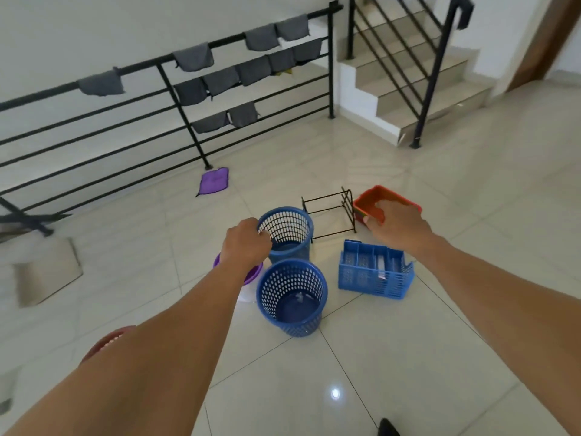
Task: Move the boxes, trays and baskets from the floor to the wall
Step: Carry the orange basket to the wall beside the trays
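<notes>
Your left hand [246, 242] is curled closed on the near rim of the far blue basket [287, 234], which stands upright on the tiled floor [408, 357] at centre frame. Just below it stands a second blue basket [292, 298], untouched. Your right hand [397, 223] reaches over the stacked red tray [385, 199] at centre right, fingers bent at its edge — whether they grip it, you cannot tell. A black wire rack [330, 212] sits between basket and tray; a blue divided crate [375, 269] lies below your right hand. A purple bowl [251, 272] peeks out under your left wrist — a black railing [188, 105] fills the upper left.
</notes>
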